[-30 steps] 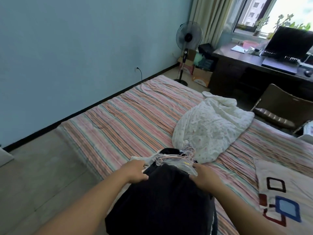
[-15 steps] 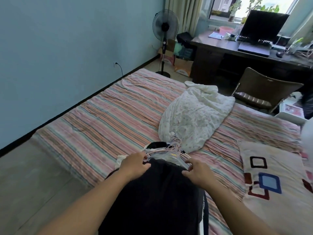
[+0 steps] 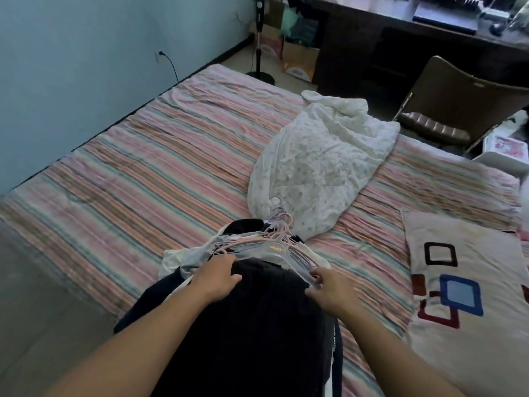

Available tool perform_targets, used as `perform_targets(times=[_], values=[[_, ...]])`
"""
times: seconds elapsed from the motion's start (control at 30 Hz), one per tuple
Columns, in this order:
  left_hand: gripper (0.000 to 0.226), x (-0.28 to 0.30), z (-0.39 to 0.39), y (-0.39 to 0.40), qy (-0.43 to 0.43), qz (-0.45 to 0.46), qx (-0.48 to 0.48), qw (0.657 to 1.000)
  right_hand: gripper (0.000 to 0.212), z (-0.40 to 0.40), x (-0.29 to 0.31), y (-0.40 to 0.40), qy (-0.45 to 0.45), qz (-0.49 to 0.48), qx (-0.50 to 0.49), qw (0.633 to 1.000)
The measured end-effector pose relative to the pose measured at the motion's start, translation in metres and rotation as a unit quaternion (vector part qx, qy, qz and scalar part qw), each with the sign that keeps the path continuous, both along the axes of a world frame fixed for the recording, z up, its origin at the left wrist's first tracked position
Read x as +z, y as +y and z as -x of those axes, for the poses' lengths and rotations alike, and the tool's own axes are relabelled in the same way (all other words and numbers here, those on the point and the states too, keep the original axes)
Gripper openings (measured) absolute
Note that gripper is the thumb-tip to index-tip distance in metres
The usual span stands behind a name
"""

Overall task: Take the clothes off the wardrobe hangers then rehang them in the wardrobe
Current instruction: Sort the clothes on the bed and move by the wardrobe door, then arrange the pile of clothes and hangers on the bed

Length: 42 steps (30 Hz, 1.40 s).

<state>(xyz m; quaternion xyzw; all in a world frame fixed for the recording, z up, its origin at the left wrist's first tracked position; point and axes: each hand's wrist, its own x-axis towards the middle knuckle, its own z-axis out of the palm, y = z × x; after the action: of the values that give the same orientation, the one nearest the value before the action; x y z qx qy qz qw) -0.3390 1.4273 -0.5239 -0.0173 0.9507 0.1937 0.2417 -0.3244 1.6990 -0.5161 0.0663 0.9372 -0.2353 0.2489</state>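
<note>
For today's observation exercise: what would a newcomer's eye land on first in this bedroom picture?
Most striking is the dark garment at the near edge of the striped bed, with both hands on its shoulders: left hand, right hand pinching the clear hanger. Beyond the stacked hangers lies a crumpled white quilt.

Your pile of dark and pale clothes point(image 3: 252, 325) lies on the striped bed point(image 3: 160, 179), pink plastic hangers point(image 3: 274, 239) at its far end. Behind them: crumpled white floral quilt point(image 3: 320, 167). Right: square-patterned pillow point(image 3: 469, 282). Beyond the bed: brown chair point(image 3: 458, 101), dark wooden bench point(image 3: 400, 38).
</note>
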Motion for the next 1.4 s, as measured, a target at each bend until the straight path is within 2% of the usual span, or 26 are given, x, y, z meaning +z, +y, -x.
perform_targets(times=[0.2, 0.3, 0.47, 0.6, 0.67, 0.77, 0.9, 0.97, 1.0, 1.2, 1.3, 1.4], values=[[0.034, -0.052, 0.034, -0.005, -0.001, 0.001, 0.022, 1.000, 0.063, 0.043, -0.070, 0.007, -0.061, 0.001, 0.000, 0.998], [0.029, -0.080, 0.048, -0.005, -0.038, 0.025, 0.001, 0.999, 0.052, 0.049, -0.101, 0.005, -0.082, -0.020, 0.023, 0.996], [0.055, -0.120, 0.071, 0.004, -0.028, 0.073, -0.061, 0.995, 0.057, 0.052, -0.140, 0.005, -0.085, -0.029, 0.029, 0.996], [0.057, -0.145, 0.071, 0.007, -0.045, 0.108, -0.078, 0.990, 0.068, 0.052, -0.160, 0.010, -0.091, -0.002, -0.002, 0.996], [0.066, -0.153, 0.070, 0.006, -0.047, 0.112, -0.063, 0.991, 0.065, 0.053, -0.166, 0.011, -0.086, -0.003, -0.001, 0.996], [0.071, -0.155, 0.068, 0.004, -0.029, 0.113, -0.040, 0.992, 0.056, 0.054, -0.169, 0.010, -0.073, -0.019, 0.009, 0.997], [0.063, -0.151, 0.052, 0.009, 0.004, 0.145, -0.029, 0.989, 0.052, 0.050, -0.167, 0.011, -0.061, -0.049, 0.015, 0.997], [0.051, -0.148, 0.046, 0.006, 0.020, 0.151, -0.028, 0.988, 0.035, 0.049, -0.164, 0.011, -0.048, -0.054, 0.020, 0.997], [0.044, -0.145, 0.044, 0.003, 0.019, 0.143, -0.023, 0.989, 0.029, 0.048, -0.162, 0.011, -0.045, -0.047, 0.018, 0.998], [0.022, -0.119, 0.034, -0.006, -0.001, 0.040, 0.013, 0.999, 0.029, 0.041, -0.138, 0.014, -0.041, 0.027, 0.015, 0.999], [0.019, -0.095, 0.019, -0.011, -0.022, -0.023, 0.043, 0.999, 0.032, 0.028, -0.116, 0.018, -0.050, 0.050, 0.027, 0.997], [0.013, -0.067, -0.002, -0.012, 0.005, -0.050, 0.070, 0.996, 0.028, 0.012, -0.086, 0.023, -0.038, 0.064, 0.017, 0.997]])
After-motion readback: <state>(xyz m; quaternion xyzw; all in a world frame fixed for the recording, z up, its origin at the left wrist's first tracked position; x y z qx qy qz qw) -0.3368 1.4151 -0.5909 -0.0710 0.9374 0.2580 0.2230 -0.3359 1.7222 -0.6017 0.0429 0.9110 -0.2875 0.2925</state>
